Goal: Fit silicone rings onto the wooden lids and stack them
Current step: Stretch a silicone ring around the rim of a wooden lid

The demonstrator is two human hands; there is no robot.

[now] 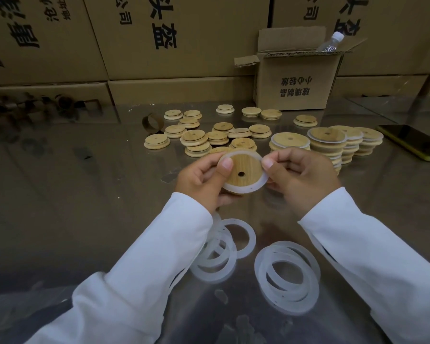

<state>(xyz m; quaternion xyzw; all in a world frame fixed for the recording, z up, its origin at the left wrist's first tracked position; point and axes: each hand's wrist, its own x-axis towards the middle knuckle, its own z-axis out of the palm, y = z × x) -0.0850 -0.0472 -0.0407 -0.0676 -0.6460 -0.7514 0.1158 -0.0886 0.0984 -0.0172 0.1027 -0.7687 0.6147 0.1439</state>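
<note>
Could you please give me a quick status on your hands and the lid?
Left hand grips wooden lid; right hand pinches silicone ring at its rim. Ring lies around lid, seating unclear. Ringed stacks stand at right; no obstruction seen.

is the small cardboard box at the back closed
No, the small cardboard box has its flaps open, and a plastic bottle sticks out of its top.

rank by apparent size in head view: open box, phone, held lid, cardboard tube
1. open box
2. phone and held lid: about alike, and the lid is nearer the camera, so unranked
3. cardboard tube
</note>
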